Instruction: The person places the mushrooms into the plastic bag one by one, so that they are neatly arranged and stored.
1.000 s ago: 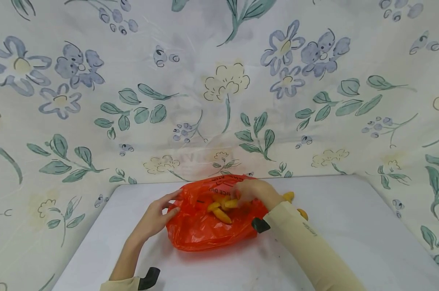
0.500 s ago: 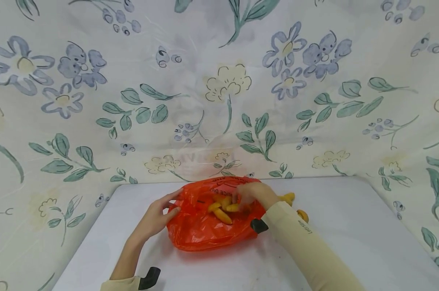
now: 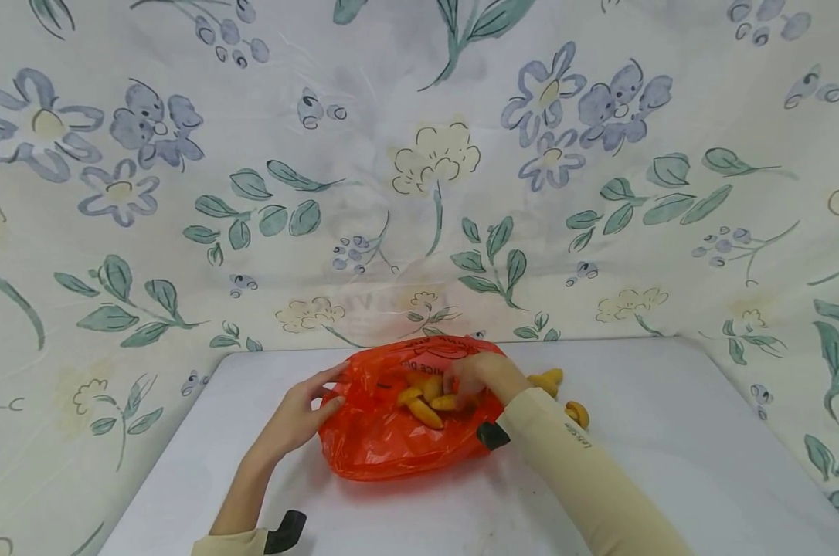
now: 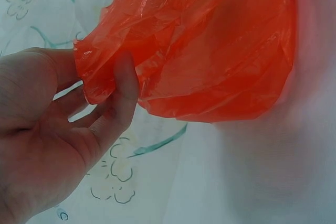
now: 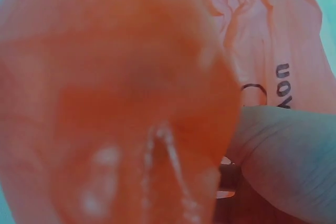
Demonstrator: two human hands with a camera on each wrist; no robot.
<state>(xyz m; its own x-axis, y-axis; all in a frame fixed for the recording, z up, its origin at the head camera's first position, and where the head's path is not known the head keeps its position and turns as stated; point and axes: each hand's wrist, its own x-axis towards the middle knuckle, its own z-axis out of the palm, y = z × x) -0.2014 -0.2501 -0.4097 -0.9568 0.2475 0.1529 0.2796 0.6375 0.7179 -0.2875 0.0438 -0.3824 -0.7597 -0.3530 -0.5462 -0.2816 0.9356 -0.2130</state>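
An orange-red plastic bag [image 3: 371, 452] with dark print lies on the table, its mouth facing up. Several yellow mushrooms [image 3: 425, 413] are inside. My left hand [image 3: 297, 413] pinches the bag's left rim; in the left wrist view the fingers and thumb sit on either side of the film. My right hand [image 3: 482, 374] reaches into the bag, fingers down, and grips the right end of one mushroom [image 3: 443, 402]. Its fingertips are partly hidden. In the right wrist view the bag film [image 5: 121, 103] covers most of the right hand's work.
More yellow mushrooms [image 3: 548, 380] lie on the white table [image 3: 670, 432] to the right of the bag, one [image 3: 576, 415] beside the right sleeve. A flower-patterned cloth [image 3: 364, 232] hangs behind the table and at its sides.
My right hand has moved slightly down and left inside the bag, and the mushroom at its fingers has come down among the others. The left hand stays on the rim.
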